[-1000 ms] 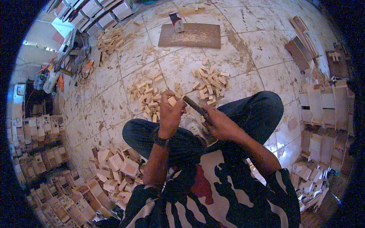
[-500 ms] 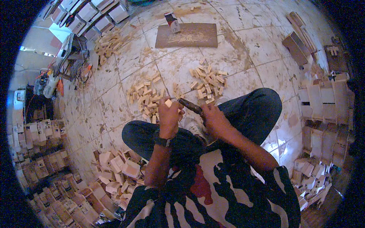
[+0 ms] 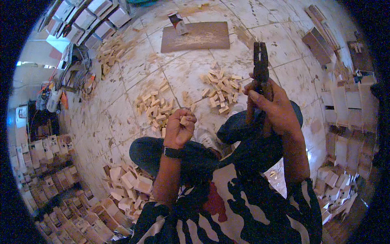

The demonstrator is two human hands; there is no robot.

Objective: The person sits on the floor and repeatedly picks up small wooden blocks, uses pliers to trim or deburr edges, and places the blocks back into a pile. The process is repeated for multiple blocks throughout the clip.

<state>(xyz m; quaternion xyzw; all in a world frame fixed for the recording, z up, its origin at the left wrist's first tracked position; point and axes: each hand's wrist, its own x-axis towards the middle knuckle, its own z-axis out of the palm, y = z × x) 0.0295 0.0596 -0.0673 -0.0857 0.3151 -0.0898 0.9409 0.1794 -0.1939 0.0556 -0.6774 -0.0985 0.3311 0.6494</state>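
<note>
My right hand (image 3: 273, 103) is raised above my right knee, wrapped round a pair of dark pliers (image 3: 261, 67). Their jaws point away from me and stand slightly parted, with nothing between them. In front of my left shin, my left hand (image 3: 179, 129) is closed on a small wooden block (image 3: 185, 120), mostly covered by the fingers. Just beyond that hand lies a heap of small pale wooden blocks (image 3: 152, 106). A second heap of similar blocks (image 3: 221, 90) lies to its right, nearer the pliers.
A brown board (image 3: 203, 38) lies farther off on the tiled floor, with a small box (image 3: 177, 23) on it. Larger wooden pieces (image 3: 129, 181) are piled by my left thigh. Stacked wooden pieces (image 3: 347, 110) line the right side. Tools and cables (image 3: 57, 91) sit at the left.
The pliers have moved away from my left hand, up and to the right, and now point forward. My left hand has turned slightly and stays closed on the block.
</note>
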